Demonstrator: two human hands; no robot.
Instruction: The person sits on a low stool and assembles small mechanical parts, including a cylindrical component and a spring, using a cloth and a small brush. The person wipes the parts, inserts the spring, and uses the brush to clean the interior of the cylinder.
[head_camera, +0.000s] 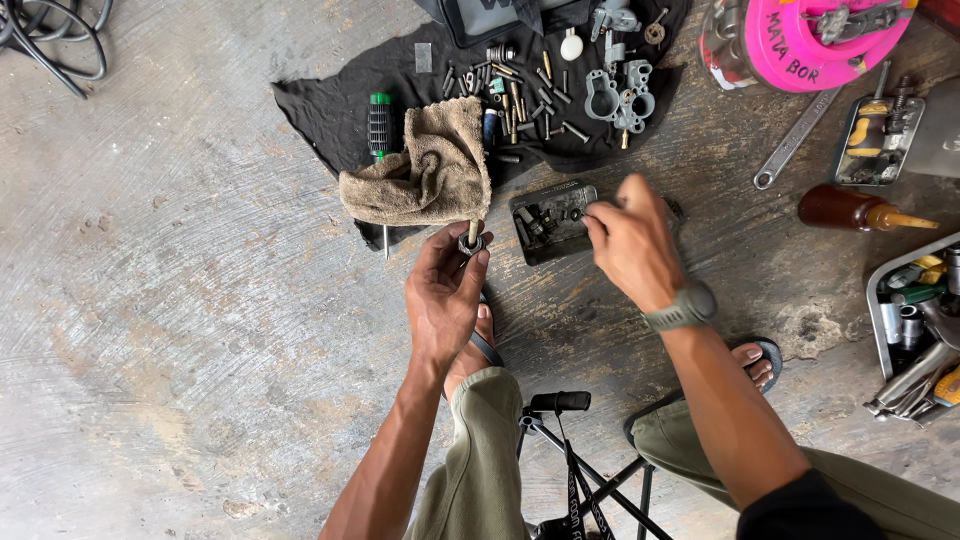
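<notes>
Carburetor part (471, 240), a small ringed metal piece with a brass stem poking up, sits pinched in the fingertips of the left hand (443, 290), just below the crumpled tan rag (425, 170). The right hand (628, 240) reaches into the small dark tray (552, 222) of fittings, thumb and forefinger closing together over something too small to make out. Judging by the layout, disassembly looks largely done: brass jets, screws and springs (520, 95) lie spread on the black cloth (320, 110) beside the grey carburetor body (620, 98), with a green-handled screwdriver (379, 125) next to the rag. Nothing appears put back together yet, so cleaning and reassembly probably remain.
</notes>
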